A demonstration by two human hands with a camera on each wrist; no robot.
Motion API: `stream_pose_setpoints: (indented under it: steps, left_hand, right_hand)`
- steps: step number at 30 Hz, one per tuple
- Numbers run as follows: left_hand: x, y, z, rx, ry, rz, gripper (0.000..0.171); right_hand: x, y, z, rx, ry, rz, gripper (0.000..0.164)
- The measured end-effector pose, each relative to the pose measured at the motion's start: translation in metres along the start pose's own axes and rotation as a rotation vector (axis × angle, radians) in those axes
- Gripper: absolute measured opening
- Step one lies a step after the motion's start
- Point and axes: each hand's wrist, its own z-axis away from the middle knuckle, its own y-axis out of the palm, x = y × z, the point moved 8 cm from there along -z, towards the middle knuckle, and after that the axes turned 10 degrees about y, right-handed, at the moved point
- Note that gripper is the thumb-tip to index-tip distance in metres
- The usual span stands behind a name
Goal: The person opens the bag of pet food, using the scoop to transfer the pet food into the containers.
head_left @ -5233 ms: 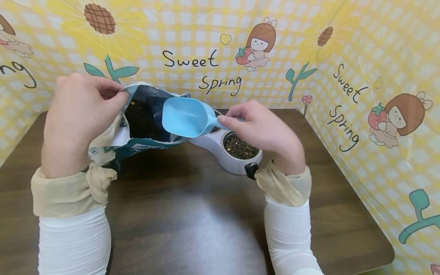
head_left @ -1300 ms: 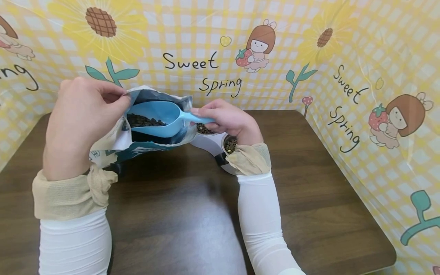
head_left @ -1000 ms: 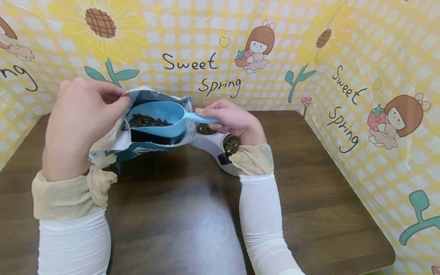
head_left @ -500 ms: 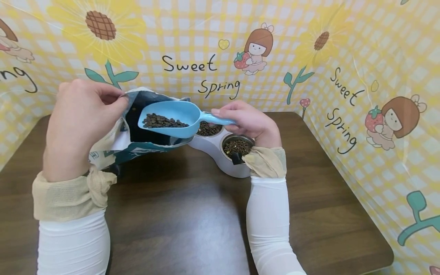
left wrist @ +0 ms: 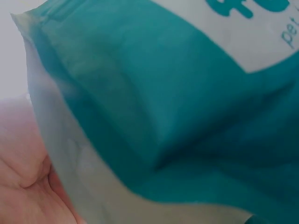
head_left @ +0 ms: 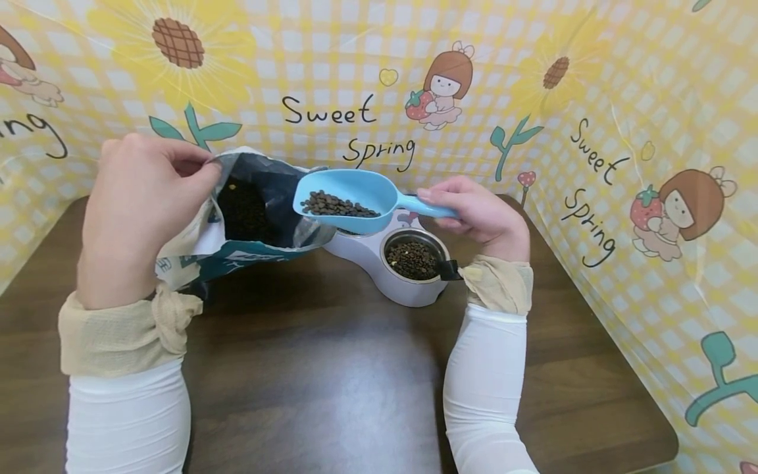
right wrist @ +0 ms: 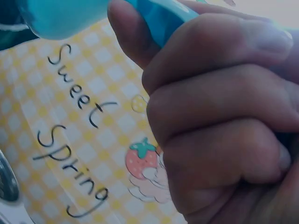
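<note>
My left hand (head_left: 145, 210) pinches the upper rim of a teal and white pet food bag (head_left: 249, 260), whose mouth gapes toward me with dark kibble inside. In the left wrist view the teal bag side (left wrist: 140, 102) fills most of the frame. My right hand (head_left: 480, 214) grips the handle of a light blue scoop (head_left: 355, 191), its fingers (right wrist: 215, 102) curled round it. Brown kibble (head_left: 337, 205) lies in the scoop's front part. The scoop hangs level over the bag's right rim and hides most of the rear bowl of a white double feeder.
The white feeder (head_left: 367, 260) stands on the brown wooden table (head_left: 320, 368), right of the bag. Its front steel bowl (head_left: 414, 253) holds kibble. A yellow checked cloth (head_left: 331, 59) hangs behind and along the right side.
The scoop went into the bag, came up with kibble and has moved right, out past the bag's rim, with my right hand. My left hand keeps its hold on the bag.
</note>
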Motion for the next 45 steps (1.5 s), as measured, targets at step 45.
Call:
stream_pose_setpoints:
  steps: [45]
  left_hand:
    - [0.003, 0.001, -0.004, 0.012, 0.023, 0.021, 0.037]
  right_hand:
    - [-0.065, -0.1, 0.064, -0.146, 0.201, 0.196, 0.031]
